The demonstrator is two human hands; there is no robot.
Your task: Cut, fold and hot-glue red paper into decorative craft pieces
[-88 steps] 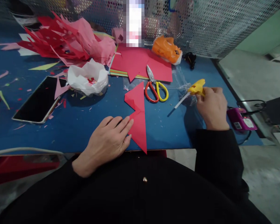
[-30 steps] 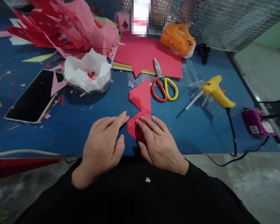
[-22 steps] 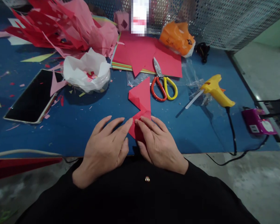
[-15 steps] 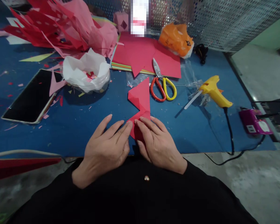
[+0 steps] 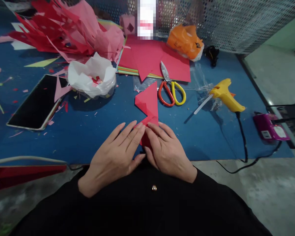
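A folded sheet of red paper [image 5: 148, 101] lies on the blue table in front of me, with a pointed far end and a notch in its left side. My left hand [image 5: 116, 149] rests with its fingers stretched out, the fingertips pressing on the paper's near part and the thumb held apart. From the right, my right hand [image 5: 167, 149] holds the near part of the sheet, fingers on top and thumb at its close edge. Both hands cover much of that near part. Scissors [image 5: 167, 80] with one red and one yellow handle lie just beyond the paper.
A stack of coloured paper [image 5: 177, 62] lies behind the scissors. At right are a yellow glue gun [image 5: 227, 95] and a purple power box [image 5: 270, 127] with cords. At left sit a phone [image 5: 36, 101], a white-lined bowl [image 5: 90, 77], crumpled red and pink paper [image 5: 71, 31] and scraps.
My left hand has slid slightly right over the paper, its fingers now straighter and its thumb stretched out toward my right hand. My right hand and the paper stay almost in place.
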